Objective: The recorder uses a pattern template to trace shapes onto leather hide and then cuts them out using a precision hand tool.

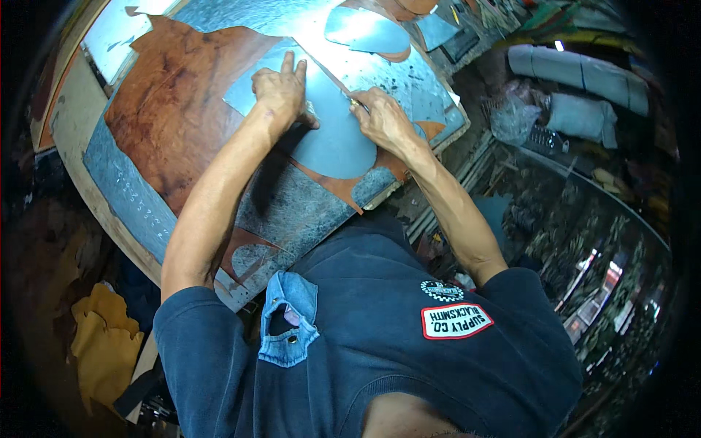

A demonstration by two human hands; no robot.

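The right hand (385,120) had its fingers curled around a small tool (353,101) by the edge of the grey sheet (339,146). If the sheet slid under the left hand (279,91), whose fingers lay spread out, the tool could slip and poke skin. The sheet looked flat and smooth, with a round end. It lay over blotchy brown leather (182,95) on the counter (73,131).

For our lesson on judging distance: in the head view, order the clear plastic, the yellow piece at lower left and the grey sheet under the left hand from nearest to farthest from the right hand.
From the right hand:
1. Grey sheet: close by, at its left.
2. Clear plastic: off to its right.
3. Yellow piece: far off, lower left.
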